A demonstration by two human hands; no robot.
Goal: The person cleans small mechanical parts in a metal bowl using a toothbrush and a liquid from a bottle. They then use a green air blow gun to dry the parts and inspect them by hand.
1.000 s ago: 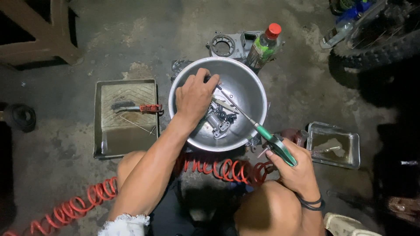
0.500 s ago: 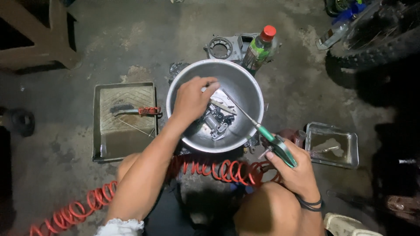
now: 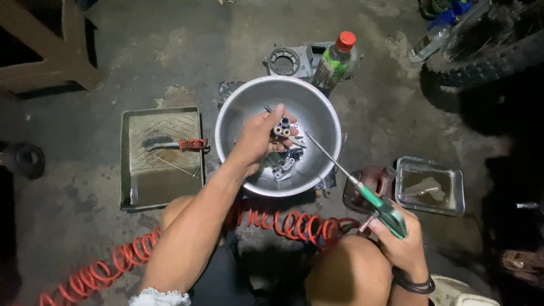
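A round metal bowl (image 3: 317, 107) sits on the concrete floor between my knees. My left hand (image 3: 259, 137) is inside it, closed on a small metal engine part (image 3: 282, 128) with round ports, lifted a little above the bowl's bottom. More small metal parts (image 3: 283, 164) lie in the bowl. My right hand (image 3: 403, 241) rests over my right knee and grips a green-handled air blow gun (image 3: 385, 208). Its long thin nozzle (image 3: 328, 158) points up-left into the bowl, toward the held part.
A rectangular metal tray (image 3: 161, 158) with a red-handled brush (image 3: 178, 144) lies to the left. A smaller tray (image 3: 430, 184) sits at right. A red-capped bottle (image 3: 334, 59) and an engine cover (image 3: 292, 61) stand behind the bowl. A coiled red air hose (image 3: 283, 221) crosses the floor. A tyre (image 3: 487, 51) is at top right.
My left hand has closed around the small metal part and raised it inside the bowl, turning its ports upward. The blow gun stays in my right hand, almost unmoved.
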